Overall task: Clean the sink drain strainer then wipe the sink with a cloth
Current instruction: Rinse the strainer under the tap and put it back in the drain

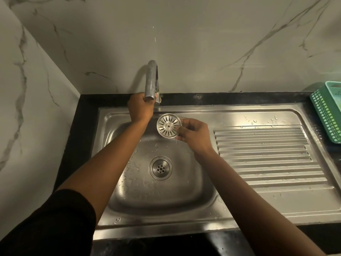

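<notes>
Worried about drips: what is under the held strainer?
Wet sink basin; the open drain lies nearer the person, not beneath. The strainer and right hand hide the patch directly below.

Light was pretty dim and warm, kinda yellowish. Soft glare sat on the steel sink [258,206] and the faucet [150,80], which threw a faint shadow leftward on the marble wall [184,34]. The wide lens bent the edges, and detail looked a bit soft overall.
</notes>
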{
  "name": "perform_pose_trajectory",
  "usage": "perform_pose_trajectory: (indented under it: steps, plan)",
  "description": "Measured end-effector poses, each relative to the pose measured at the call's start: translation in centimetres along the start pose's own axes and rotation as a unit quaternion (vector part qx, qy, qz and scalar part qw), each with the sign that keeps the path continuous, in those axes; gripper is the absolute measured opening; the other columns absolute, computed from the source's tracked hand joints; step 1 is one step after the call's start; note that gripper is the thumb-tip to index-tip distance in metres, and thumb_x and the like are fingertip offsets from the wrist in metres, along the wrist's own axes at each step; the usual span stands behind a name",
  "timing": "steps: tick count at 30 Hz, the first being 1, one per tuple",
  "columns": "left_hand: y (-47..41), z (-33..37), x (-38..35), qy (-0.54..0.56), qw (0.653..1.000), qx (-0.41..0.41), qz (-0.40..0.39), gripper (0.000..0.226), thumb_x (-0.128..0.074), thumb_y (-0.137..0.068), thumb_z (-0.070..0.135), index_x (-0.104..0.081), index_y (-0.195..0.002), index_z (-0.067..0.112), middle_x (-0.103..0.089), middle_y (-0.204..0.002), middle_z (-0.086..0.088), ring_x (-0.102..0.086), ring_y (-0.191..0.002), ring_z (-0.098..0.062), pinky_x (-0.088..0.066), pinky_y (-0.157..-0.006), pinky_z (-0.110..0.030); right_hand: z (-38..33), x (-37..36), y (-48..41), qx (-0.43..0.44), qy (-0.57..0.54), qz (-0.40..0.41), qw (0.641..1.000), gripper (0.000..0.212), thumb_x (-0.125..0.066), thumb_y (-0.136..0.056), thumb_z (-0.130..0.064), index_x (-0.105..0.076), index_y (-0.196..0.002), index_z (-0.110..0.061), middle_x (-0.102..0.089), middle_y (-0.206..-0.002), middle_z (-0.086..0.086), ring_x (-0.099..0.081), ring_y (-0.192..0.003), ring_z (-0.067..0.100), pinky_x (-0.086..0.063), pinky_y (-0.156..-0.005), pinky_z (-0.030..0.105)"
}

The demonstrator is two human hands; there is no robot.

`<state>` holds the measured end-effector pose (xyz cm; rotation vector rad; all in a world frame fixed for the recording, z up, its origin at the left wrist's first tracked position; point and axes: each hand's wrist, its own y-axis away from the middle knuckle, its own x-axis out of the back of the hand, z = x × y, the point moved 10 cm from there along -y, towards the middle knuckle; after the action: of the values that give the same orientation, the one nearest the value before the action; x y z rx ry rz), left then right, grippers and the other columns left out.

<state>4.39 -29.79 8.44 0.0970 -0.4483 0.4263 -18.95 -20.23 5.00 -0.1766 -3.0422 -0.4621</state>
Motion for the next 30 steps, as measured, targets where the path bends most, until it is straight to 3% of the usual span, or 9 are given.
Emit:
perform_pose_trajectory:
  steps: [3, 5, 8, 11, 13, 18, 22, 26, 30]
  plan:
    - [-0.1, 0.2, 0.2, -0.008, 1.0, -0.016, 0.014, 0.022, -0.077, -0.087, 0.026, -0.063, -0.071, 0.017, -0.068, -0.069, -0.004, -0.069, -0.064, -0.029, -0.063, -0.068, -0.051, -0.5, -0.1, 0.2, 0.003, 0.006, 0.001, 1.0, 0.016, -0.073, -0.095, -0.006, -0.078, -0.109, -0.012, -0.082, -0.093, 0.002, -0.08, -0.086, 0.019, -0.065, -0.074, 0.033]
    - [-0.4, -0.7, 0.0, -0.011, 1.0, 0.004, 0.001, 0.026, -0.071, -0.088, 0.022, -0.06, -0.066, 0.019, -0.074, -0.071, -0.016, -0.074, -0.068, -0.039, -0.064, -0.069, -0.057, -0.8, -0.2, 0.4, 0.004, 0.009, 0.002, 1.0, 0.016, -0.072, -0.095, -0.005, -0.077, -0.11, -0.01, -0.082, -0.093, 0.003, -0.079, -0.086, 0.02, -0.065, -0.076, 0.036]
    - [-1.1, -2.2, -0.2, 0.025, 0.998, 0.045, -0.03, 0.02, -0.066, -0.089, 0.014, -0.074, -0.074, 0.003, -0.076, -0.081, -0.027, -0.077, -0.08, -0.047, -0.063, -0.075, -0.062, -1.1, -0.3, 0.6, 0.001, 0.013, 0.004, 1.0, 0.017, -0.072, -0.095, -0.004, -0.076, -0.111, -0.007, -0.081, -0.096, 0.006, -0.08, -0.088, 0.021, -0.066, -0.079, 0.04]
    - [-1.3, -3.0, -0.1, 0.051, 0.994, 0.08, -0.051, 0.021, -0.074, -0.092, 0.014, -0.077, -0.072, 0.015, -0.076, -0.066, -0.003, -0.077, -0.062, -0.019, -0.068, -0.072, -0.046, -1.4, -0.7, 0.8, 0.001, 0.024, 0.001, 1.0, 0.017, -0.072, -0.095, -0.005, -0.075, -0.112, -0.007, -0.081, -0.099, 0.005, -0.079, -0.09, 0.019, -0.066, -0.082, 0.042]
    - [-0.7, -3.5, -0.1, 0.083, 0.988, 0.101, -0.083, 0.015, -0.075, -0.096, 0.02, -0.078, -0.083, 0.015, -0.074, -0.065, 0.007, -0.073, -0.056, -0.006, -0.067, -0.068, -0.035, -1.6, -0.9, 0.9, 0.004, 0.028, 0.002, 1.0, 0.017, -0.073, -0.095, -0.006, -0.075, -0.111, -0.008, -0.081, -0.098, 0.004, -0.079, -0.089, 0.018, -0.066, -0.082, 0.042]
    - [3.5, -6.0, 0.0, 0.129, 0.952, 0.167, -0.22, 0.037, -0.067, -0.1, 0.043, -0.078, -0.103, 0.008, -0.082, -0.088, -0.01, -0.078, -0.072, -0.022, -0.062, -0.062, -0.03, -2.2, -1.9, 1.1, 0.03, 0.06, 0.008, 0.998, 0.018, -0.076, -0.092, -0.006, -0.077, -0.096, -0.023, -0.081, -0.091, -0.003, -0.079, -0.083, 0.012, -0.067, -0.076, 0.04]
    - [6.5, -7.0, 0.3, 0.165, 0.922, 0.169, -0.306, 0.026, -0.073, -0.099, 0.027, -0.076, -0.113, 0.006, -0.083, -0.096, -0.016, -0.081, -0.084, -0.034, -0.067, -0.074, -0.039, -3.2, -3.0, 1.0, 0.07, 0.119, 0.002, 0.99, 0.021, -0.076, -0.093, -0.01, -0.077, -0.089, -0.031, -0.081, -0.086, -0.006, -0.079, -0.078, 0.011, -0.067, -0.075, 0.043]
    - [7.4, -7.1, 1.4, 0.16, 0.931, 0.158, -0.289, 0.01, -0.076, -0.093, 0.004, -0.076, -0.103, 0.001, -0.082, -0.095, -0.02, -0.081, -0.083, -0.033, -0.068, -0.071, -0.037, -3.7, -4.1, 0.7, 0.08, 0.181, -0.022, 0.98, 0.027, -0.074, -0.093, -0.009, -0.077, -0.08, -0.033, -0.08, -0.08, -0.009, -0.078, -0.072, 0.013, -0.067, -0.073, 0.045]
    - [7.1, -6.8, 3.7, 0.132, 0.95, 0.145, -0.242, 0.023, -0.08, -0.09, 0.005, -0.073, -0.108, -0.006, -0.081, -0.096, -0.023, -0.082, -0.08, -0.036, -0.069, -0.07, -0.04, -3.6, -5.4, -0.2, 0.055, 0.222, -0.047, 0.972, 0.026, -0.071, -0.09, -0.002, -0.078, -0.077, -0.024, -0.079, -0.076, 0.0, -0.078, -0.071, 0.019, -0.066, -0.074, 0.047]
